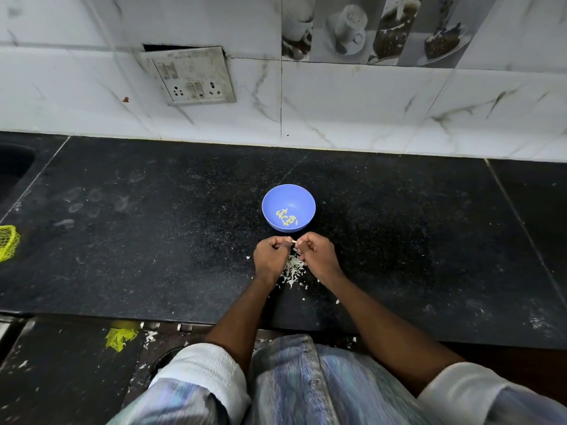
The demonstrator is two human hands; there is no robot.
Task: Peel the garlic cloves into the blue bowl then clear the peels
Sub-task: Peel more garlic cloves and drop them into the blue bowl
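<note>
**Peeling over the pile, bowl just ahead**

I see both hands together above the counter (399,240), just this side of the blue bowl (288,211). My left hand (271,256) and right hand (317,254) have their fingers curled, and between their tips sits a small pale piece that I take to be a garlic clove (294,241); both appear to pinch it, though it is too small to say how much skin is left on it. Several peeled cloves (287,218) lie in the bottom of the bowl. A heap of white peels (293,268) lies on the counter directly under the hands, with stray flakes around it.

The risks I judge from here: the clove is tiny and slick, so a hard pull on the skin could flick it onto the counter or off the near edge. Skin dropped too far forward could land in the bowl among the clean cloves. A careless sweep later would scatter the light flakes.
</note>
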